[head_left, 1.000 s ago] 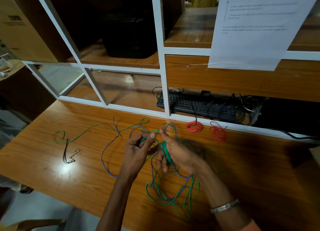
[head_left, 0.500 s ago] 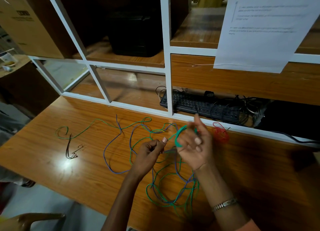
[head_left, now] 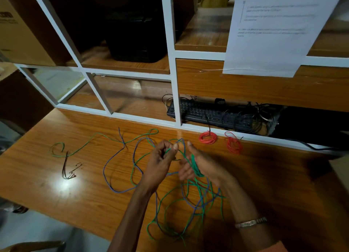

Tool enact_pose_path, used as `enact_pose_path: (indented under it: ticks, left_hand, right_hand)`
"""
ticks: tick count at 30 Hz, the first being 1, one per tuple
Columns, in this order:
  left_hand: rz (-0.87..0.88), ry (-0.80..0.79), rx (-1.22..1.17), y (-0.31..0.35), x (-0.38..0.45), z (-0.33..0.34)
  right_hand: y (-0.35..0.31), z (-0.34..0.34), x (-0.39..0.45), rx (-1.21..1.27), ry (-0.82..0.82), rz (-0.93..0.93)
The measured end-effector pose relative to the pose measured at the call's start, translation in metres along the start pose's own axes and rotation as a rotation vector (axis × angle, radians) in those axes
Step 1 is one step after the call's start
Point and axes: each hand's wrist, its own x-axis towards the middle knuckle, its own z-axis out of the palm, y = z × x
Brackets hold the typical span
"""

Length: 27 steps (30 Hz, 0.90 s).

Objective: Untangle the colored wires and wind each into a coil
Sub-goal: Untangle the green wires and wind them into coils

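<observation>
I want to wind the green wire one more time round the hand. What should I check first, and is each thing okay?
1. Left hand pinches the green wire between thumb and fingers: ok.
2. Green turns already sit across the palm of the right hand, fingers spread: ok.
3. Green wire free of the blue wire: not ok; they cross near the hands and in the loose pile below.
4. Far green end lies loose on the table: ok.
5. The two red coils stay out of the way by the shelf frame: ok.
6. How tight the turns are: cannot tell.
</observation>
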Motion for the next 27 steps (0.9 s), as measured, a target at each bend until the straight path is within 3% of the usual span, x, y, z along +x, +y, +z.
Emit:
enact_pose_path:
  ticks: [5, 8, 10, 13, 18, 20, 22, 23, 25, 27]
  left_hand:
    - [0.002, -0.008, 0.004, 0.014, 0.009, -0.001]
    - [-0.053, 0.013, 0.010, 0.006, 0.006, -0.001]
    - [-0.084, 0.008, 0.012, -0.002, 0.002, 0.000]
    - [-0.125, 0.034, -0.008, -0.015, -0.005, 0.002]
    - [-0.129, -0.013, 0.009, -0.026, -0.013, 0.000]
    - [-0.125, -0.048, 0.000, -0.031, -0.014, 0.001]
    - [-0.095, -0.072, -0.005, -0.030, -0.015, 0.005]
    - [-0.077, -0.080, -0.004, -0.029, -0.014, 0.006]
    - [-0.045, -0.084, 0.023, -0.025, -0.008, 0.008]
    - [-0.023, -0.079, 0.066, -0.018, 0.001, 0.009]
  right_hand:
    - [-0.010, 0.006, -0.012, -0.038, -0.405, 0.006]
    - [-0.017, 0.003, -0.020, 0.326, -0.702, -0.119]
    - [-0.019, -0.001, -0.018, 0.652, -0.775, -0.274]
    - [-0.025, -0.015, -0.017, 1.091, -0.679, -0.476]
    - [-0.029, -0.033, -0.018, 1.283, -0.206, -0.653]
    - [-0.029, -0.032, -0.011, 1.065, 0.028, -0.614]
    - [-0.023, -0.027, -0.004, 0.554, 0.276, -0.471]
    - [-0.018, -0.023, 0.000, 0.304, 0.315, -0.361]
    - [-0.009, -0.011, 0.003, 0.029, 0.228, -0.154]
    - [-0.005, -0.002, 0.005, -0.054, 0.144, -0.046]
